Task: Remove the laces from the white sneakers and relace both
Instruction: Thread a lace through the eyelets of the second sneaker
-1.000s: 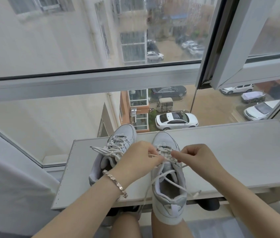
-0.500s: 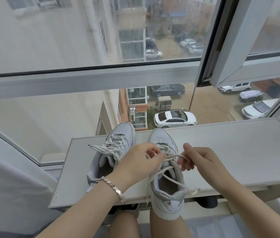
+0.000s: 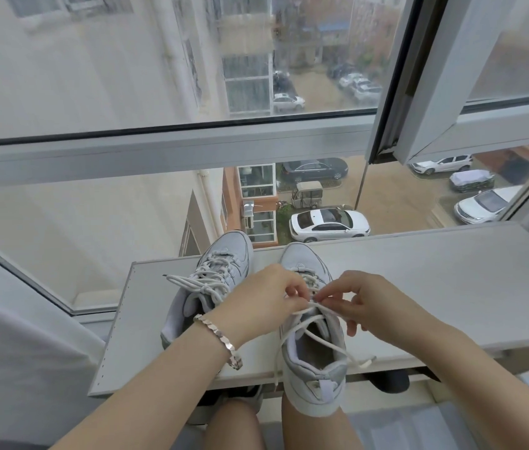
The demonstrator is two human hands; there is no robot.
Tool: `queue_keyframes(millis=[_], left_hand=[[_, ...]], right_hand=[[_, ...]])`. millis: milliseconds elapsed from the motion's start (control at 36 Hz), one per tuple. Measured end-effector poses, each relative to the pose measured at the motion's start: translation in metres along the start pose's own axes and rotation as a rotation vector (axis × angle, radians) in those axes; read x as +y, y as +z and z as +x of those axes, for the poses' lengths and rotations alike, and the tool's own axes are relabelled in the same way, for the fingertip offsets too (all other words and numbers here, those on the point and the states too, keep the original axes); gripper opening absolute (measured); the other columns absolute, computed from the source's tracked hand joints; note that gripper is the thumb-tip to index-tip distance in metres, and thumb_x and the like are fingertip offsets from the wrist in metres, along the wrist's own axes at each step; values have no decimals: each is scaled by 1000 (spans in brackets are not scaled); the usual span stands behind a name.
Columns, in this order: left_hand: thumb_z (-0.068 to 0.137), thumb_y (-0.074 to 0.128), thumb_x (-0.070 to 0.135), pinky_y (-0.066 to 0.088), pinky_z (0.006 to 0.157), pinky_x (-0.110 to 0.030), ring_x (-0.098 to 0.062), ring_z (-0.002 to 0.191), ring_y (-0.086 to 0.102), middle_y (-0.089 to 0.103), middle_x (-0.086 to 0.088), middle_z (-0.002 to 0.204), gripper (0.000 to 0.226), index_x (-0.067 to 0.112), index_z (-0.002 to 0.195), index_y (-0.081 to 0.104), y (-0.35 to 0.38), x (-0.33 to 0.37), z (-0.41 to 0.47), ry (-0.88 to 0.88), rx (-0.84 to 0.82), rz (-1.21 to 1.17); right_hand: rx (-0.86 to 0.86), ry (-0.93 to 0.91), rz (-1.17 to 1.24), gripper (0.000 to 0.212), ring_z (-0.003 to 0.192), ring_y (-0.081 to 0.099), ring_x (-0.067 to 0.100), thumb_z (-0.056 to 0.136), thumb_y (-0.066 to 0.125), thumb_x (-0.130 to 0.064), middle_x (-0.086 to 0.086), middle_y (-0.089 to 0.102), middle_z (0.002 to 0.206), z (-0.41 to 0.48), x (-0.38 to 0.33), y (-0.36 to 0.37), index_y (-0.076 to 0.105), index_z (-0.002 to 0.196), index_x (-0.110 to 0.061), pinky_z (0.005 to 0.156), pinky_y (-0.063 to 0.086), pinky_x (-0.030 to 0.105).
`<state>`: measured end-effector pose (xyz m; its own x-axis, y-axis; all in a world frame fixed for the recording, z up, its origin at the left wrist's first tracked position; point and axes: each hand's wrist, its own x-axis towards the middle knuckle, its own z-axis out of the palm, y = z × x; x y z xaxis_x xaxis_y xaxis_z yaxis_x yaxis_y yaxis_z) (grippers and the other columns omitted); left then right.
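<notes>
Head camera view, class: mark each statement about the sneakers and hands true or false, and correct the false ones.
1. The left sneaker and the right sneaker both rest on the white board. True.
2. The left hand and the right hand both hold the lace of the right sneaker. True.
3. The left sneaker has no lace in it. False: it is laced.
4. The bracelet is on the right wrist. False: it is on the left wrist.
5. The right sneaker's heel overhangs the board's near edge. True.
</notes>
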<state>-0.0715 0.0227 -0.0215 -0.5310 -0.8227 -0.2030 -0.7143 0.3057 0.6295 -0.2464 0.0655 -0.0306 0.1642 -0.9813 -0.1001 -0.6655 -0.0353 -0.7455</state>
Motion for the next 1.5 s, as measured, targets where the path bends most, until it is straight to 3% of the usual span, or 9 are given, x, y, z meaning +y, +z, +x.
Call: queue_keyframes(millis=[111,278,556,667,833,944,1083,1250,1500], left_hand=[[97,45,29,34,75,-25,-15,88,47,44,5,101,13,24,98,57,15,-3,-6,22,90,116],[98,43,21,32,64,-9,-4,79,46,48,7,91,22,35,82,44,31,-11,-19,29,245,-123],[99,40,18,30,47,-11,1,45,36,46,19,53,22,29,82,46,26,-8,-27,27,229,-528],[99,42,19,38,60,-19,-7,57,41,53,6,71,20,25,81,49,24,-6,-29,-57,203,-694],[96,47,17,39,71,-14,14,71,51,58,27,76,23,33,79,50,30,-7,-28,4,160,-584],[87,59,31,38,83,-10,10,105,47,55,19,109,16,43,90,49,38,-7,-25,24,150,-428],[80,66,39,32,71,-1,3,104,47,52,19,114,50,32,126,50,46,-9,-19,-47,252,-254],[83,58,19,36,54,-9,-5,64,51,57,9,68,13,32,83,60,48,-15,-21,-2,335,-274],[87,54,11,48,58,-23,-9,69,61,65,13,76,28,28,104,68,55,-22,-29,-30,460,-313]], right_hand=[[-52,-22,-191,21,49,57,3,91,58,-31,-10,52,87,5,-1,0,58,76,-45,62,42,18],[12,-21,-403,16,79,59,21,98,38,-31,-5,48,102,-2,1,17,53,103,-30,70,45,28],[229,-33,-258,20,91,54,18,98,37,-21,-4,47,109,-14,-2,37,53,110,-19,75,43,30],[282,-72,-199,17,101,46,17,95,45,-15,-2,51,105,-7,0,35,59,104,-14,81,35,23],[264,-21,-9,14,92,46,7,97,42,-15,-9,48,99,-13,9,36,46,90,-27,78,31,1],[194,65,97,21,95,47,-7,89,54,-34,-24,46,107,-25,12,38,43,107,-36,72,41,7],[216,93,87,58,104,54,6,81,69,-24,-13,54,117,-22,13,32,42,132,-28,83,40,9],[224,60,108,47,96,59,5,81,65,-14,-7,62,112,-20,19,31,55,126,-24,83,46,10],[475,39,298,47,88,58,-7,78,63,0,-19,65,91,-26,25,47,56,95,-44,71,43,2]])
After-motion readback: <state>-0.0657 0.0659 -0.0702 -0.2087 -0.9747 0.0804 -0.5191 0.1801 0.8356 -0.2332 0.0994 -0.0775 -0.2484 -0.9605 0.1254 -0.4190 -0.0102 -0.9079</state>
